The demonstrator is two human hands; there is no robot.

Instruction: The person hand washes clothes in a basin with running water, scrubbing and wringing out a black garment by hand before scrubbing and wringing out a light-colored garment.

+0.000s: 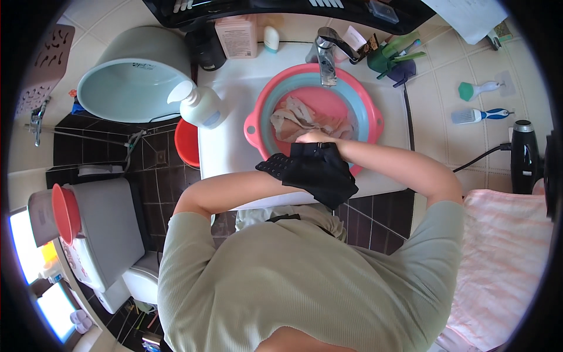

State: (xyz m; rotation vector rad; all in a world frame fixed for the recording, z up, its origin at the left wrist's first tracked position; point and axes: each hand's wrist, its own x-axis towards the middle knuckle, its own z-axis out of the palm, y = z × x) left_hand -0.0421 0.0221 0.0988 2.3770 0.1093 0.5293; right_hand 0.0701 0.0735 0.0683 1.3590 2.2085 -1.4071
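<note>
My right hand point(315, 136) is down in the pink-and-blue basin point(265, 92), at the crumpled pale cloth point(293, 120) lying inside; how far its fingers open, or whether they grip, I can't tell. A black perforated piece point(319, 173) hides my left hand. The basin sits on the white bench point(229, 149), under the tap point(327, 64).

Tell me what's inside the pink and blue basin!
A crumpled, pale cloth lies inside the basin, the right grip at its near edge. The black cloth and right forearm cover the basin's near part, so anything beneath them can't be seen.
</note>
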